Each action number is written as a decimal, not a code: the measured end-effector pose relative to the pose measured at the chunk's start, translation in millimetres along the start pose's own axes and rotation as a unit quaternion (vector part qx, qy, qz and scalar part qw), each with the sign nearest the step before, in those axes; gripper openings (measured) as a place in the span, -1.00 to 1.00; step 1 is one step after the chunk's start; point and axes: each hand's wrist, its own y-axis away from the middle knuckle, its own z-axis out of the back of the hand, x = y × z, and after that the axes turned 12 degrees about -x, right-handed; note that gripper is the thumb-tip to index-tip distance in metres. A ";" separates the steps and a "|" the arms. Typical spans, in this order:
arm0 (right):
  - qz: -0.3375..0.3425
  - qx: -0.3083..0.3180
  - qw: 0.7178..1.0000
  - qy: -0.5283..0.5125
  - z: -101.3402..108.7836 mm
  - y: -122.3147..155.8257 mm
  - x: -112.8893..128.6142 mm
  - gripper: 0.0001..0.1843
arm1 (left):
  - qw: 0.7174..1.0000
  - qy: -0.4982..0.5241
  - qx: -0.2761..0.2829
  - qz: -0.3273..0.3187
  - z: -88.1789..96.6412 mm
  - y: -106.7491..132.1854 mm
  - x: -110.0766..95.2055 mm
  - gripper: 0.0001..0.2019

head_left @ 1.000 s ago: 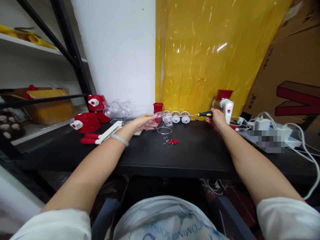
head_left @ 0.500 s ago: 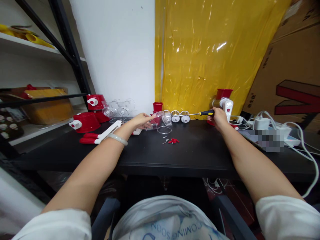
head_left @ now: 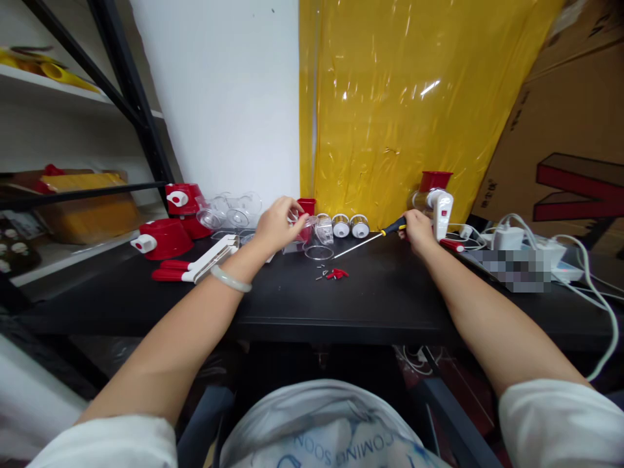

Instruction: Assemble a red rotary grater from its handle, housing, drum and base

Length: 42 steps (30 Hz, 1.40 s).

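My right hand [head_left: 418,230] is closed around the yellow-and-black handle of a screwdriver [head_left: 392,227]. The screwdriver's long metal shaft slants down to the left, its tip just above the small parts on the table. My left hand [head_left: 279,224] hovers at the clear plastic cups [head_left: 319,252], thumb and fingers apart; whether it touches one is hard to see. Behind its fingertips stands a red square-topped part [head_left: 307,207]. Small red pieces [head_left: 337,274] and tiny metal screws [head_left: 322,268] lie in front of the cups.
Two white-and-clear round parts [head_left: 359,226] stand by the yellow sheet. Red housings [head_left: 163,239], clear bowls [head_left: 238,211] and white-and-red handles [head_left: 197,263] are at the left. At the right are a white-and-red device [head_left: 442,213] and chargers with white cables [head_left: 509,237].
The screwdriver's tip has swung down toward the table, away from the round parts. My left hand has risen slightly, its fingers now more curled. My right hand has shifted a little left.
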 end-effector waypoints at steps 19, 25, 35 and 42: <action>0.002 0.035 0.999 0.001 -7.4 9.6 -7.1 -0.84 | 0.939 0.011 0.341 -0.051 -33.4 18.3 7.0 -0.85; 0.006 0.045 0.999 0.007 -7.3 9.9 -8.0 -0.82 | 0.940 0.023 0.339 -0.042 -37.2 18.4 14.4 -0.89; 0.013 0.039 0.999 0.008 -6.3 6.6 -9.0 -0.83 | 0.940 0.007 0.337 -0.054 -37.4 19.9 11.3 -0.89; 0.011 0.039 0.999 0.012 -6.1 7.9 -8.3 -0.83 | 0.936 -0.004 0.343 -0.083 -38.6 21.0 12.1 -0.89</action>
